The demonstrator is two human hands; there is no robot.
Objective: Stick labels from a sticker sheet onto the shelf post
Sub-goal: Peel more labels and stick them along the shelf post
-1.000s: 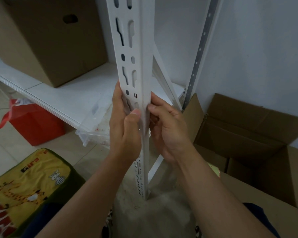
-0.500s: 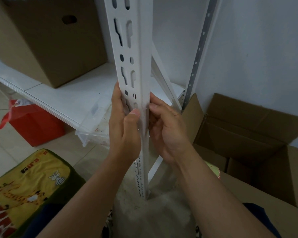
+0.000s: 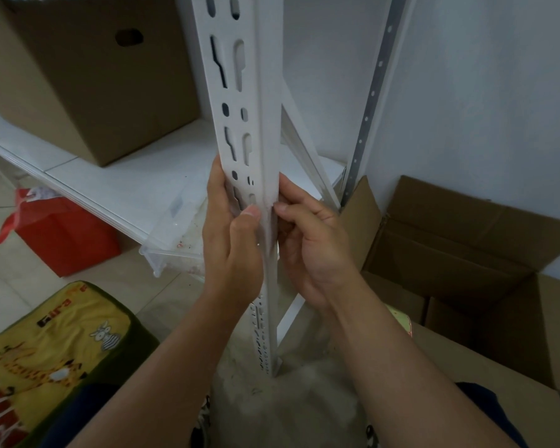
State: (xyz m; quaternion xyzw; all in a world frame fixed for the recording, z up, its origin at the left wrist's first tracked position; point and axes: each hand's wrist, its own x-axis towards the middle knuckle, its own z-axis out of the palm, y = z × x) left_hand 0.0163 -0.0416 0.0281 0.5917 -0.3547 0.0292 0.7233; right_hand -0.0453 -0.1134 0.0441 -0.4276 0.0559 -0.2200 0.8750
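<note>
The left hand [image 3: 232,250] wraps the slotted face of the white shelf post [image 3: 256,130], its fingers curled round the post's left edge and its thumb pressed flat on the front near the corner. The right hand [image 3: 314,250] grips the post from the other side at the same height, thumb tip on the corner ridge just beside the left thumb, fingers folded behind the metal. Whether a label lies under the thumbs cannot be told, and the sticker sheet does not show clearly. The post stands upright in the middle of the view, running from the top edge down to the dusty floor [image 3: 291,392] between the forearms. Behind the left hand, a white shelf board [image 3: 117,176] carries a closed cardboard box [image 3: 88,79]. Under that board sit a clear plastic container [image 3: 175,234] and a red bag [image 3: 62,234]. At lower left lies a yellow cushion [image 3: 52,360] printed with cartoon animals. To the right, an open cardboard box [image 3: 466,253] stands against the pale wall [image 3: 482,92], near a grey perforated rear post [image 3: 372,92].
</note>
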